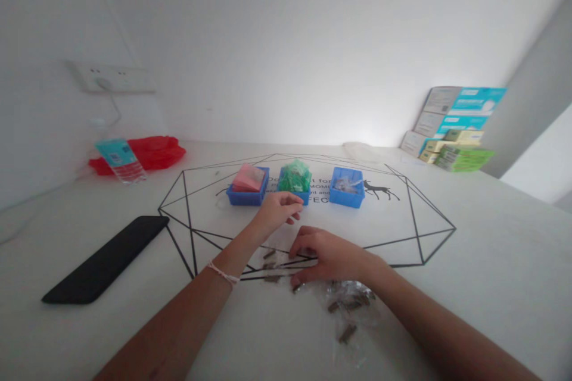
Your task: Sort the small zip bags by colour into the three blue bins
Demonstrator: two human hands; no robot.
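My left hand point(281, 212) is at the front edge of the middle blue bin point(300, 197), which holds green plastic packets point(295, 176). Its fingers are curled; whether they hold anything is too small to tell. Below and to the right, my right hand point(319, 255) is low over the table, thumb and fingers apart around small clear bags. A small metallic piece point(297, 289) lies by its thumb. Clear bags with brownish metal pieces point(347, 333) lie under and beside my right wrist, and a few more pieces point(269, 255) lie left of the hand.
Blue bins with pink packets point(248, 178) and clear packets point(347, 186) flank the middle one. A black flat object point(107, 262) lies left. Behind it are a water bottle point(120, 161) and a red bag point(156, 153). Stacked boxes point(460, 125) stand back right.
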